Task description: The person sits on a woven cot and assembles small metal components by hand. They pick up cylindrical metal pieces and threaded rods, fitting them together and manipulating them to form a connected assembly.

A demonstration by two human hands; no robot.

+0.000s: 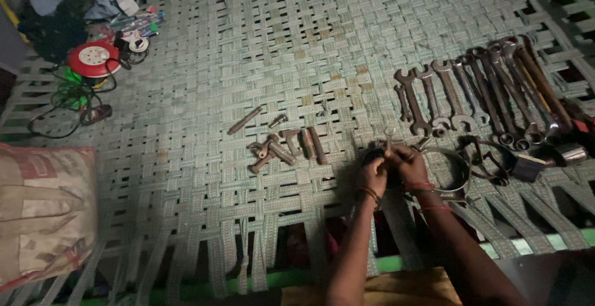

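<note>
Small part between left hand (374,176) and right hand (406,165) was too dim to identify; cushion (43,213) cut by left edge.

Single view: head-worn camera, above the near edge of a woven cot (260,52), looking steeply down and forward. Medium range; hands (390,170) near right, wrenches (477,95) far right, clutter (80,27) far left.

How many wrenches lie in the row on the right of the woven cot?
About 8 wrenches, side by side from the short one at the left end to the long ones at the right end. They overlap in dim light, so more may be hidden.
</note>
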